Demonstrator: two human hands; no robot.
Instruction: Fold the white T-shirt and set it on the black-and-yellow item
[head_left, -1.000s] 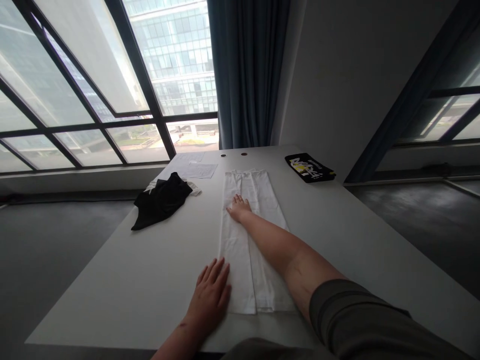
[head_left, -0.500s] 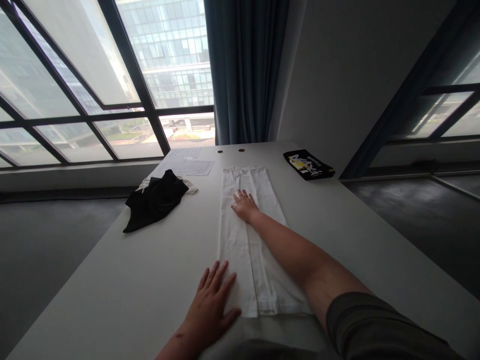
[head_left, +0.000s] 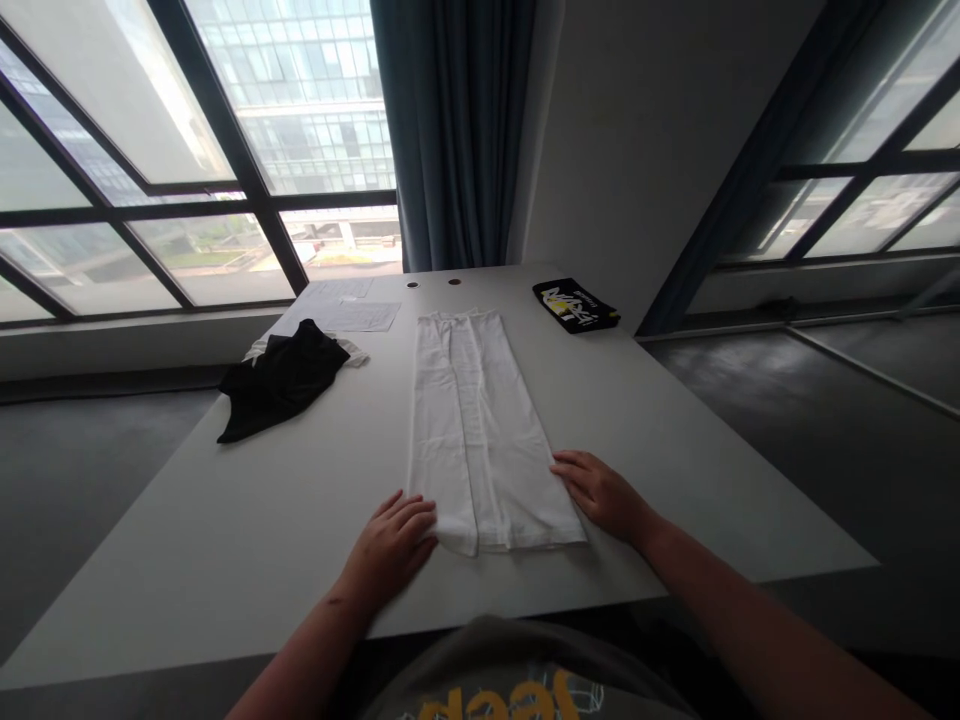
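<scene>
a long white garment [head_left: 474,430], folded lengthwise into a narrow strip, lies flat down the middle of the table [head_left: 675,430], its near end close to the table's front edge and its far end reaching toward the window side. the left hand [head_left: 391,545] rests at the near left corner of the strip, fingers curled down onto the cloth edge, the fingertips touching the fabric; whether they pinch it or only press on it cannot be told. the right hand [head_left: 602,495] lies palm down at the near right edge of the strip, fingers fairly flat and spread a little, touching the cloth's side, with nothing clasped in it. both forearms come in from the bottom of the view, one on each side of the strip.

to the left of the garment, well apart, sits a crumpled black garment [head_left: 276,378] with a bit of white cloth showing under it. beyond that, some sheets of paper [head_left: 351,315] lie flat near the far edge. at the far right corner a black folded item with yellow and white print [head_left: 575,305] lies by the wall. a dark blue curtain [head_left: 450,130] hangs behind the table beside tall windows
</scene>
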